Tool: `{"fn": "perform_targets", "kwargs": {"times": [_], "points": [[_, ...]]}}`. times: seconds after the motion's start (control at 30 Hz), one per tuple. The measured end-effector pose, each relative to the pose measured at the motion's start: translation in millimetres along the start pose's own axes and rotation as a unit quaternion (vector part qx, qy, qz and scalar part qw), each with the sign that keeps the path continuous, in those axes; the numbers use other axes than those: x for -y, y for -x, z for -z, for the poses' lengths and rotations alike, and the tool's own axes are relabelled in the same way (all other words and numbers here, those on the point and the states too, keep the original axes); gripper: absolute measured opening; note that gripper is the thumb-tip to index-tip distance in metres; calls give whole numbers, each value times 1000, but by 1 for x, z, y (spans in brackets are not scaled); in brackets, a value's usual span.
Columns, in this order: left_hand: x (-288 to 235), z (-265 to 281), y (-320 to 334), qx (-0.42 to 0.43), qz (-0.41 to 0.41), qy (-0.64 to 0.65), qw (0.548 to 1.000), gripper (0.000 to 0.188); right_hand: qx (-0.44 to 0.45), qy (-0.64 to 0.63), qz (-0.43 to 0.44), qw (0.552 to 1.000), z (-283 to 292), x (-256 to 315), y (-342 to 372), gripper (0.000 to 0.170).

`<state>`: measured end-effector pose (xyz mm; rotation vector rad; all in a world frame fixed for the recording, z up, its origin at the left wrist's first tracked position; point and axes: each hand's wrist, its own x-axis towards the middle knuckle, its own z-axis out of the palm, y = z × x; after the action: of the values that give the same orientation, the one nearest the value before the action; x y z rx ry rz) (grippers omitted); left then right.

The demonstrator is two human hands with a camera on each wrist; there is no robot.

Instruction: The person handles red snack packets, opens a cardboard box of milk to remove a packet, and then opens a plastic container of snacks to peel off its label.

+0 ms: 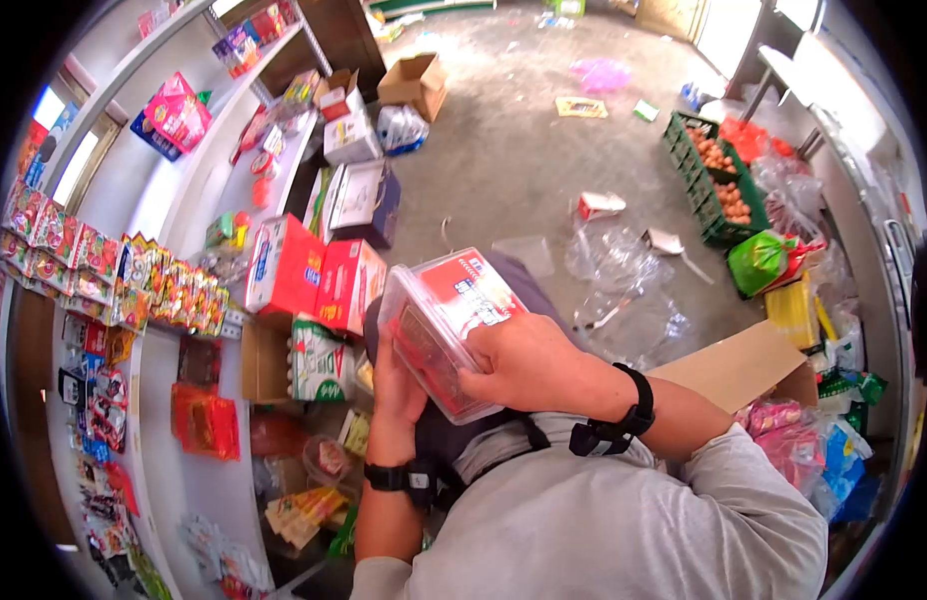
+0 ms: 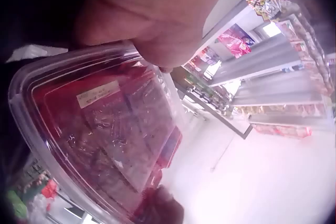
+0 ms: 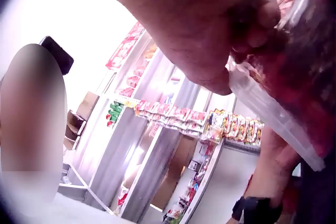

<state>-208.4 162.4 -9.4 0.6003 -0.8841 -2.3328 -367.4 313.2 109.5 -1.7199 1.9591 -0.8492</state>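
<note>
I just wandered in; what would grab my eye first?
Probably the clear plastic tub in the middle, between the left hand and right hand. Next, at upper right, a green crate of what look like eggs on the floor, then rows of colourful packets along the left.

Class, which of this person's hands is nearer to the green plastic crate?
Right. The right hand is on the side of the clear plastic tub toward the green plastic crate; the left hand holds its opposite side, farther away.

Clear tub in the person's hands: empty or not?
Not empty: the left wrist view shows dark and red contents inside the clear tub. Cannot tell how full it is.
</note>
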Motion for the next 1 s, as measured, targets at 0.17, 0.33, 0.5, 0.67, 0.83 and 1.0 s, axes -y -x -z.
{"fn": "perform_targets", "kwargs": {"times": [0.17,0.33,0.5,0.67,0.83,1.0], "points": [[12,38,-13,-131,20,-130,983,64,163,-75,32,983,-12,0,9,43],[30,20,-21,-162,-10,-283,945,53,192,-109,-26,975,11,-39,18,40],[39,15,-24,-184,-39,-293,937,47,-11,-381,-156,911,14,-82,32,13],[29,-16,-18,-197,-179,-444,855,29,26,-504,-152,850,3,-89,22,9],[-4,-78,18,-60,-296,-664,684,41,67,-564,-184,802,-13,-85,14,11],[-10,-115,32,-12,-186,-686,703,54,58,-552,-188,811,-19,-84,7,16]]}}
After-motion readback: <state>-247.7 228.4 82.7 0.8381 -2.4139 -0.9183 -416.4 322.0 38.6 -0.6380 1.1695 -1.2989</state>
